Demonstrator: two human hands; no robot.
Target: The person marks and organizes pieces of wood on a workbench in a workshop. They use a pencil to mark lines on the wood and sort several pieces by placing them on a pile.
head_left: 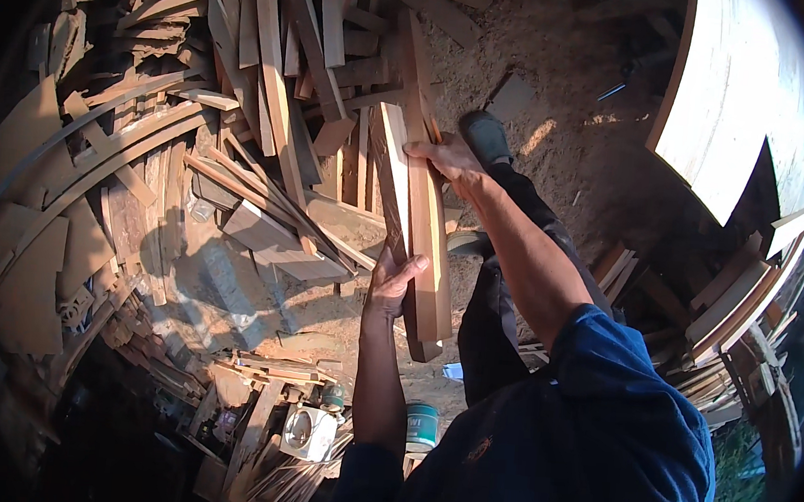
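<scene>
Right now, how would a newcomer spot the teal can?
Find the dark blue shirt at the lower edge, then the left forearm leaving its sleeve. The teal can shows just right of that forearm, beside the shirt. It looks bigger than the green container left of the forearm, by the white box.

The floor (565, 165) under you is brown and dusty, with small sunlit patches. Your forward shoe (483, 135) rests on it, and your other shoe (467, 244) is set nearer to you than that one. Left of the forward shoe you have a large, jumbled heap of wooden strips (267, 37). Just beyond the shoe lies a flat, squarish piece (512, 99); well to its right, a thin bluish strip (611, 92).
</scene>
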